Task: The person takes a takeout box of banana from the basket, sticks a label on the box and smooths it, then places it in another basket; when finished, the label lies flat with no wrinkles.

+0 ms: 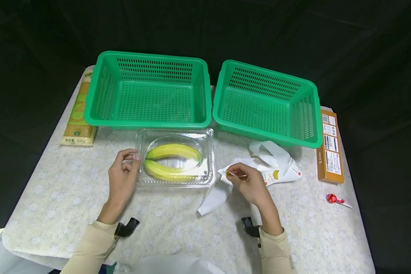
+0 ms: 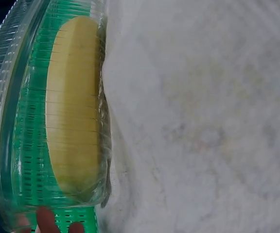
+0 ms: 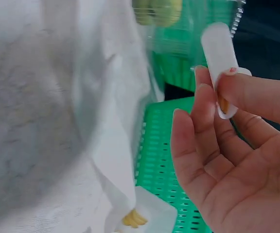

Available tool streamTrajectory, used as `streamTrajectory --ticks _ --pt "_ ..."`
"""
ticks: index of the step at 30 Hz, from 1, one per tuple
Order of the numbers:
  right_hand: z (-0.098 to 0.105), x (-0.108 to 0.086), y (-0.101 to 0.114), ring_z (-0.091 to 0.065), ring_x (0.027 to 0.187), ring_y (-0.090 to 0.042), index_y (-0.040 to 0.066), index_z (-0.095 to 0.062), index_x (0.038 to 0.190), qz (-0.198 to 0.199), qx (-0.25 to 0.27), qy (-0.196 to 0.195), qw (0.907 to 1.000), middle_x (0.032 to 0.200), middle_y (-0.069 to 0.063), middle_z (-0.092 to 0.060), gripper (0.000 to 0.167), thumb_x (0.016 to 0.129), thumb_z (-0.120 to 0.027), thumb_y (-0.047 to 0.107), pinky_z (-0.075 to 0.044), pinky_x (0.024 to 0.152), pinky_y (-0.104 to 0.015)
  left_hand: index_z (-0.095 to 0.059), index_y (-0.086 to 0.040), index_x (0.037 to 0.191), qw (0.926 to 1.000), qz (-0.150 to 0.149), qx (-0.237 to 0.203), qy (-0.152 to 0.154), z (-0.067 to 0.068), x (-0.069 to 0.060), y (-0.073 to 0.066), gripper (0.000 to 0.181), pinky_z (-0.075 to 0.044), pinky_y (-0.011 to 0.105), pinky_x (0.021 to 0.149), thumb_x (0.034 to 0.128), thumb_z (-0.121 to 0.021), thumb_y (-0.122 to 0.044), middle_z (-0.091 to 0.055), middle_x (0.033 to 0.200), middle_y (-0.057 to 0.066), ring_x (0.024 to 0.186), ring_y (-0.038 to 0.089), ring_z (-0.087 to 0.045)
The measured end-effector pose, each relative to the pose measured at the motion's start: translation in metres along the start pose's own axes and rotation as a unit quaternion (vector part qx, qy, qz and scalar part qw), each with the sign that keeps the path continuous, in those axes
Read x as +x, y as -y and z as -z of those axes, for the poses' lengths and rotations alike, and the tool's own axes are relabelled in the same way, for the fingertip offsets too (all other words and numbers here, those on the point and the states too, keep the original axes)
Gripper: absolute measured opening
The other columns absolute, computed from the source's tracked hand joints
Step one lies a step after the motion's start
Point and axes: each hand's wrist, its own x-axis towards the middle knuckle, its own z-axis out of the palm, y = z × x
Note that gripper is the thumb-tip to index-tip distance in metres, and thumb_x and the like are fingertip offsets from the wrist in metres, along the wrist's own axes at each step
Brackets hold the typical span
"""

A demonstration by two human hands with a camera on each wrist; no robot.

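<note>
The person's left forearm (image 1: 90,243), sleeved in beige down to near the wrist, slants toward the left edge of the clear container (image 1: 212,160), where the left hand (image 1: 121,175) has its fingers bent and its thumb tip at that edge, though whether they grip it cannot be told. The right forearm (image 1: 275,249), sleeved alike, extends on the near side and to the right of the container. Just right of the container, the right hand (image 1: 250,184) pinches a small white label (image 3: 218,46) between thumb and forefinger, the other fingers loosely curled.
</note>
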Motion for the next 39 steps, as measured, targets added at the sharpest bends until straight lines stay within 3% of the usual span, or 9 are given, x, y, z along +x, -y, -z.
streamTrajectory --ticks 4,9,12,16,22,26,30,35,39 --pt "0.007 0.002 0.003 -0.065 0.087 -0.01 0.007 -0.074 0.102 0.004 0.014 -0.017 0.9998 0.099 -0.011 -0.074 0.011 0.091 -0.072 0.007 -0.053 0.08 -0.021 -0.064 -0.006 0.124 0.9999 -0.004 0.008 -0.007 0.0 0.0 -0.001 0.028 -0.042 0.015 0.054 0.1017 -0.058 -0.023 -0.069 0.091 0.017 0.056 0.005 -0.052" --pt "0.006 0.004 0.019 -0.064 0.088 -0.005 0.005 -0.074 0.103 0.028 0.066 -0.032 0.9969 0.102 -0.014 -0.074 0.012 0.091 -0.071 0.004 -0.053 0.08 -0.019 -0.061 -0.004 0.127 0.9993 -0.019 -0.001 -0.031 -0.002 -0.004 -0.003 0.031 -0.046 0.01 0.078 0.1016 -0.057 -0.021 -0.06 0.121 0.015 0.098 0.011 -0.058" --pt "0.0 0.005 0.032 -0.065 0.09 -0.006 0.006 -0.074 0.103 0.048 0.091 -0.033 0.9942 0.103 -0.014 -0.074 0.013 0.091 -0.071 0.003 -0.054 0.083 -0.02 -0.062 -0.001 0.124 0.9948 -0.076 -0.011 -0.067 -0.006 -0.006 -0.008 0.03 -0.04 0.018 0.097 0.097 -0.063 -0.013 -0.054 0.128 0.018 0.114 0.021 -0.053" --pt "-0.01 0.009 0.049 -0.066 0.091 -0.011 0.006 -0.074 0.102 0.076 0.109 -0.019 0.991 0.102 -0.013 -0.074 0.013 0.09 -0.071 0.002 -0.055 0.085 -0.024 -0.069 0.002 0.107 0.9766 -0.197 -0.014 -0.086 -0.012 -0.006 -0.02 0.021 -0.038 0.032 0.104 0.0872 -0.072 -0.002 -0.063 0.118 0.02 0.112 0.034 -0.055" --pt "-0.022 0.016 0.066 -0.067 0.088 -0.013 0.009 -0.074 0.102 0.097 0.107 -0.002 0.9895 0.097 -0.01 -0.074 0.014 0.09 -0.071 0.003 -0.055 0.083 -0.026 -0.074 0.0 0.091 0.9669 -0.252 -0.019 -0.035 -0.02 -0.008 -0.03 0.012 -0.04 0.051 0.112 0.0852 -0.069 0.008 -0.073 0.086 0.014 0.086 0.026 -0.065" --pt "-0.028 0.021 0.075 -0.067 0.088 -0.015 0.009 -0.074 0.102 0.106 0.104 0.004 0.9889 0.096 -0.009 -0.074 0.014 0.09 -0.071 0.004 -0.055 0.082 -0.027 -0.075 -0.001 0.092 0.9643 -0.264 -0.006 -0.017 -0.024 -0.008 -0.033 0.012 -0.038 0.042 0.116 0.0854 -0.069 0.007 -0.072 0.083 0.013 0.081 0.023 -0.065" --pt "-0.035 0.026 0.083 -0.068 0.088 -0.017 0.009 -0.074 0.103 0.117 0.099 0.018 0.9881 0.097 -0.008 -0.074 0.013 0.091 -0.071 0.006 -0.056 0.081 -0.029 -0.075 -0.002 0.098 0.9549 -0.295 -0.009 0.034 -0.025 -0.01 -0.038 0.016 -0.048 0.026 0.099 0.0837 -0.072 0.005 -0.073 0.088 0.011 0.083 0.022 -0.066" --pt "-0.045 0.03 0.091 -0.067 0.089 -0.016 0.012 -0.074 0.102 0.119 0.083 0.036 0.9888 0.098 -0.004 -0.075 0.011 0.092 -0.071 0.01 -0.056 0.083 -0.031 -0.073 -0.006 0.112 0.9405 -0.318 0.002 0.119 -0.024 -0.014 -0.046 0.031 -0.052 0.025 0.089 0.0817 -0.079 -0.004 -0.072 0.104 0.007 0.095 0.021 -0.068" --pt "-0.051 0.031 0.095 -0.068 0.09 -0.016 0.011 -0.074 0.104 0.123 0.074 0.048 0.9884 0.1 -0.004 -0.075 0.012 0.093 -0.069 0.008 -0.056 0.084 -0.031 -0.076 -0.008 0.105 0.9344 -0.33 0.005 0.135 -0.027 -0.015 -0.051 0.024 -0.052 0.025 0.092 0.0818 -0.08 -0.004 -0.072 0.103 0.005 0.099 0.022 -0.07"
